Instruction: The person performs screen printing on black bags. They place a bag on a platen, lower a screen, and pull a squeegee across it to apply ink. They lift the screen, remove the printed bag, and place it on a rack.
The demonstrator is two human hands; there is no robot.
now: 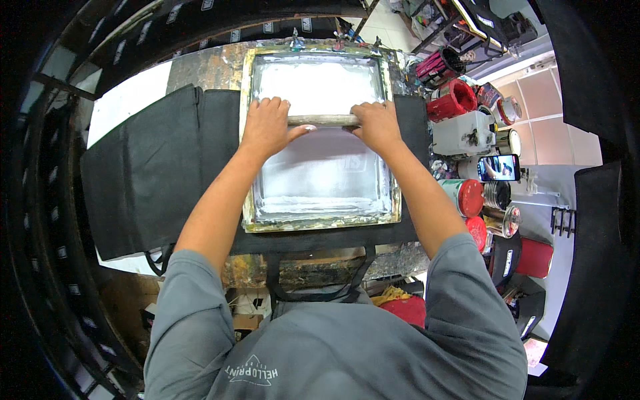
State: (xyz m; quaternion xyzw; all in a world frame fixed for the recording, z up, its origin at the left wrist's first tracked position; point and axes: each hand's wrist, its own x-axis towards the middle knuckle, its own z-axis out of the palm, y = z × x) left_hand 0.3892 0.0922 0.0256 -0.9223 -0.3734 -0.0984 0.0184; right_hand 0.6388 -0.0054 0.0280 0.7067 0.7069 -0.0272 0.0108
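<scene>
My left hand (266, 125) and my right hand (379, 125) both grip a wooden-handled squeegee (323, 121), one at each end. The squeegee lies crosswise over a screen-printing frame (320, 224) with stained wooden edges. White ink (313, 83) covers the mesh on the far side of the squeegee; the near mesh (320, 167) looks thinly coated and faintly shows lettering. Beneath the frame is a black fabric bag (323, 241), its handle loop (273, 277) hanging over the table's near edge. The squeegee's blade is hidden from view.
More black bags (143, 173) lie left on the paint-stained table (207, 70). Hinge clamps (296, 41) line the frame's far edge. Along the right stand a red bucket (453, 100), a white container (465, 132), several paint cans (469, 198) and a phone (498, 168). Racks (60, 233) with black bags flank the left.
</scene>
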